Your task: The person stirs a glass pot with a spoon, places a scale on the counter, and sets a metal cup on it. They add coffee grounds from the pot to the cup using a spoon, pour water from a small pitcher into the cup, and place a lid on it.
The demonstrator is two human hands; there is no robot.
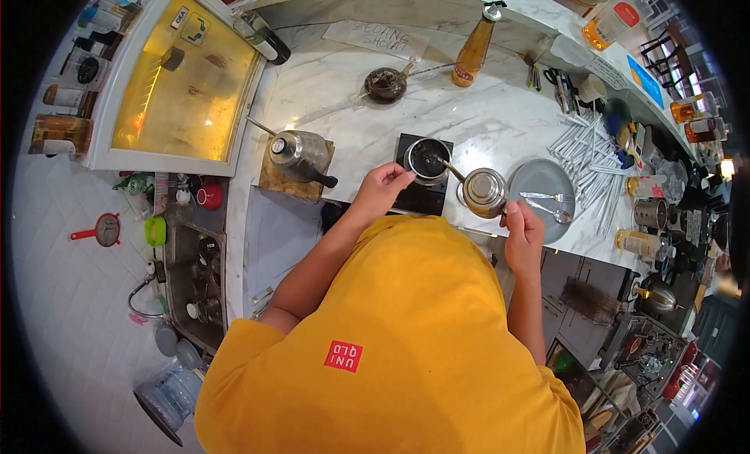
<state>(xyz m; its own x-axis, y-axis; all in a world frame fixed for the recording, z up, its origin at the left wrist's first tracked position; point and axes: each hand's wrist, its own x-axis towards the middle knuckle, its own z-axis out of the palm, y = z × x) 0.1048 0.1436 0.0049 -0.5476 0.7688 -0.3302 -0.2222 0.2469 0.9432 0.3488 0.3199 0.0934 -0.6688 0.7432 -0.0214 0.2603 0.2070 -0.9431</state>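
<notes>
My left hand (384, 190) pinches the near rim of a small metal cup (427, 158) with dark contents, which stands on a black scale (426, 198). With my right hand (523, 227) I hold the handle of a small steel gooseneck kettle (484, 192). The kettle's spout points at the cup's right rim; whether liquid flows is too small to tell. Right of the kettle lies a grey plate (539, 230) with a fork (553, 196) and a spoon (553, 212).
A larger steel kettle (301, 155) stands on a wooden board at the left. Farther back are a dark glass pot (385, 84) and an amber bottle (473, 54). Wrapped straws (594, 165) pile up at the right. A sink (187, 274) is at the far left.
</notes>
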